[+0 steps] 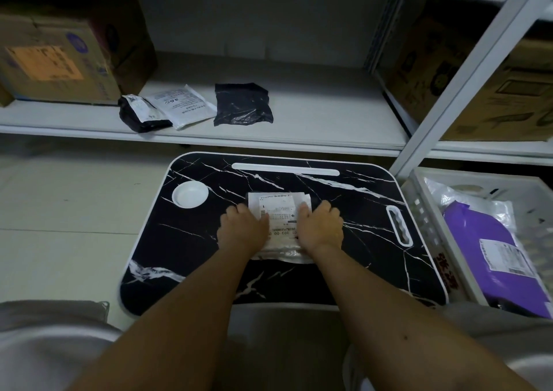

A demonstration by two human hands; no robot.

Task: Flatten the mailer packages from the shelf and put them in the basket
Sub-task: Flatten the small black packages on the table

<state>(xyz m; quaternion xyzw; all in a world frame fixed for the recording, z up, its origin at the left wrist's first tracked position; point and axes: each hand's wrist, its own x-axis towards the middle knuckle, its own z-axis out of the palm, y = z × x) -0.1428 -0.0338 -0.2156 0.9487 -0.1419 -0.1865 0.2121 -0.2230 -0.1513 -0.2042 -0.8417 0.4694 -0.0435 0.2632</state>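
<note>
A white mailer package (279,214) with a printed label lies in the middle of the black marble-patterned lap desk (344,211). My left hand (242,226) presses on its left side and my right hand (321,224) presses on its right side, fingers curled over the edges. On the white shelf (329,115) beyond lie three more mailers: a black one with a label (137,114), a white one (182,108) and a crumpled black one (242,105). The white basket (428,226) at the right holds a purple mailer (484,259) over a clear one.
Cardboard boxes stand on the shelf at the left (59,58) and beyond the upright post (466,70) at the right (502,91). The desk has a round white cup recess (190,193) and a slot handle (399,224). Pale floor lies to the left.
</note>
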